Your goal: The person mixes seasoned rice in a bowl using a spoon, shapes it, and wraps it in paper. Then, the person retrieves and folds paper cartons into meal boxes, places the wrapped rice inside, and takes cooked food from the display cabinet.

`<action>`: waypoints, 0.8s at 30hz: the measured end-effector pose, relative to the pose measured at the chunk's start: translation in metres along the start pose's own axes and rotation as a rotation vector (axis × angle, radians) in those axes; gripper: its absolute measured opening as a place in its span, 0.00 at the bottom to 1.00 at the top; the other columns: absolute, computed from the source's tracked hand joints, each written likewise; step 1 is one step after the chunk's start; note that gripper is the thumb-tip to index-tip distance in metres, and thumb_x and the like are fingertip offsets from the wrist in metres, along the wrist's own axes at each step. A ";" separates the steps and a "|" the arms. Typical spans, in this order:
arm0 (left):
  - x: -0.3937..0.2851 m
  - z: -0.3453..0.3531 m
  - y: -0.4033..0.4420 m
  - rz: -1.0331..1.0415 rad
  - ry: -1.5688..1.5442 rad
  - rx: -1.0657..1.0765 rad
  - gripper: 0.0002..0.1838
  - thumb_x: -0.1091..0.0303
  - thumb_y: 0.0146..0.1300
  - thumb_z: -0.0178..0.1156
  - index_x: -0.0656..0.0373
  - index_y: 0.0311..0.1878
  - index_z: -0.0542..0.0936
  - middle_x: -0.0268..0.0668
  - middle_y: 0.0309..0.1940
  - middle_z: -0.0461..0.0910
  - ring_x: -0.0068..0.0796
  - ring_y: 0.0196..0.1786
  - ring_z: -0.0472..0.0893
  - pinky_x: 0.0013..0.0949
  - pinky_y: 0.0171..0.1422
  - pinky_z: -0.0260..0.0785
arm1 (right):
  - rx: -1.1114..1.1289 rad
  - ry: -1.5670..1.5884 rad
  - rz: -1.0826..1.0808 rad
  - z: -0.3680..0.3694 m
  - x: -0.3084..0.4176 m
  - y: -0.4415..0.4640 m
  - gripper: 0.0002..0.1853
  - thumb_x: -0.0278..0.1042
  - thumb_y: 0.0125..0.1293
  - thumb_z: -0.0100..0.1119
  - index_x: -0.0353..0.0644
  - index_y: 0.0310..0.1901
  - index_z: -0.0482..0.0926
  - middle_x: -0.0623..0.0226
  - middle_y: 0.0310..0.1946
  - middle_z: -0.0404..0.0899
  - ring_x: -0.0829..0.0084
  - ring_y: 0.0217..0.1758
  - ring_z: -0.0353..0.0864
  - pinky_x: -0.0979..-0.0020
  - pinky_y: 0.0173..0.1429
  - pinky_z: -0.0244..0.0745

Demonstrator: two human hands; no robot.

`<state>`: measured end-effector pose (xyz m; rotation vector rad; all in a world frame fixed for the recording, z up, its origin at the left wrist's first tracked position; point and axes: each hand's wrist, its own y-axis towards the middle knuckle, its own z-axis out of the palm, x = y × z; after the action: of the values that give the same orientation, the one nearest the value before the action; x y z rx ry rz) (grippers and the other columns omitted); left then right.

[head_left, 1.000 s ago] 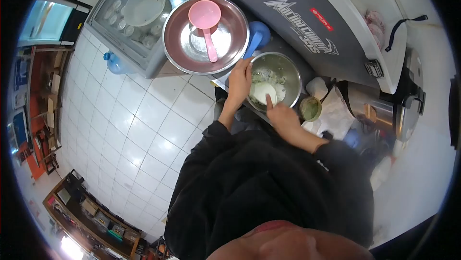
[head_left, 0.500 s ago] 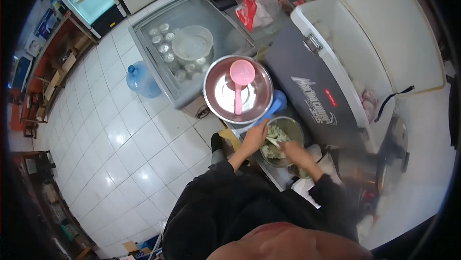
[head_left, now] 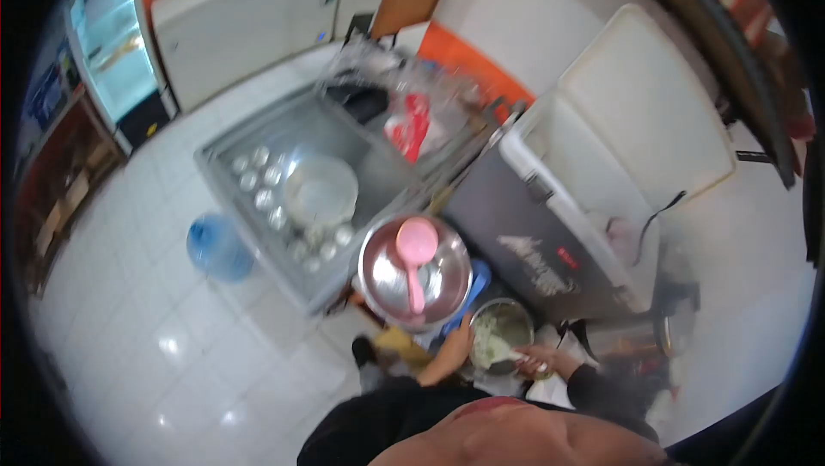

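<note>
A small metal pot [head_left: 516, 321] holds a pale green-white grainy food [head_left: 490, 341]. At its left rim is my left hand [head_left: 455, 347], its fingers closed on the edge. My right hand [head_left: 543, 361], at the pot's lower right, is wrapped round the handle of a white spoon or paddle [head_left: 509, 354] whose head lies in the food. Just above the pot, a large steel bowl [head_left: 378, 284] has a pink dipper [head_left: 417, 242] resting in it. Motion blur softens the fingers.
A grey cooler [head_left: 516, 242] with a raised lid stands right of the bowl. Behind is a glass-topped freezer [head_left: 249, 238] with a translucent bowl [head_left: 320, 191] on it. A blue water jug [head_left: 219, 248] is on the floor at left. A large pot [head_left: 623, 337] stands at right.
The view has tilted upward, so the pot and hands appear lower. The white utensil's head was broad in the pot, then between both hands, and now lies in the food with its handle toward the right.
</note>
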<state>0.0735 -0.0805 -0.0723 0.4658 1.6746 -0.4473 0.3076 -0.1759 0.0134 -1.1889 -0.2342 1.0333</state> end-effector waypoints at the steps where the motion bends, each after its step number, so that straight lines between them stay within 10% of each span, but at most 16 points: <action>1: -0.004 -0.004 0.001 -0.023 -0.011 0.017 0.17 0.67 0.69 0.43 0.59 0.58 0.60 0.63 0.25 0.75 0.64 0.30 0.76 0.59 0.32 0.64 | 0.007 -0.100 -0.162 0.007 -0.006 0.008 0.18 0.48 0.73 0.41 0.42 0.30 0.63 0.77 0.20 0.58 0.87 0.13 0.54 0.86 0.13 0.51; 4: -0.025 -0.024 0.003 -0.113 -0.007 0.069 0.16 0.67 0.68 0.43 0.59 0.58 0.60 0.63 0.25 0.75 0.64 0.31 0.76 0.59 0.32 0.64 | -0.734 -0.829 -0.754 0.069 -0.034 0.033 0.18 0.43 0.72 0.40 0.34 0.43 0.71 0.60 0.28 0.76 0.75 0.18 0.72 0.77 0.17 0.68; 11: -0.016 -0.012 0.006 -0.029 -0.074 0.061 0.15 0.66 0.69 0.42 0.56 0.57 0.61 0.65 0.27 0.75 0.67 0.33 0.76 0.61 0.35 0.63 | -1.461 -1.625 -0.769 0.071 -0.018 0.120 0.14 0.37 0.64 0.49 0.37 0.42 0.80 0.51 0.32 0.82 0.55 0.35 0.82 0.56 0.41 0.75; 14: -0.011 -0.016 0.008 0.008 -0.012 0.077 0.15 0.66 0.69 0.42 0.56 0.57 0.61 0.65 0.29 0.75 0.68 0.34 0.75 0.61 0.36 0.63 | -1.056 -1.914 -0.661 0.101 -0.012 0.031 0.15 0.28 0.56 0.51 0.27 0.42 0.78 0.43 0.33 0.80 0.50 0.36 0.83 0.54 0.40 0.76; 22: 0.000 -0.021 0.020 0.089 -0.024 0.144 0.16 0.67 0.67 0.46 0.60 0.56 0.63 0.61 0.30 0.77 0.63 0.37 0.77 0.53 0.38 0.67 | -1.270 -1.814 -1.121 0.046 0.002 0.080 0.10 0.32 0.56 0.55 0.34 0.34 0.81 0.45 0.27 0.80 0.52 0.33 0.83 0.56 0.38 0.75; 24: -0.014 -0.034 0.015 0.017 -0.037 0.199 0.17 0.67 0.67 0.47 0.59 0.57 0.63 0.60 0.30 0.77 0.61 0.36 0.78 0.52 0.37 0.67 | -1.076 -1.581 -0.769 0.093 -0.015 0.005 0.12 0.30 0.57 0.50 0.36 0.38 0.81 0.47 0.34 0.81 0.51 0.39 0.82 0.54 0.43 0.75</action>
<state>0.0553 -0.0506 -0.0544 0.6135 1.5969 -0.6099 0.2362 -0.1270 0.0523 -0.6959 -2.4948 0.8907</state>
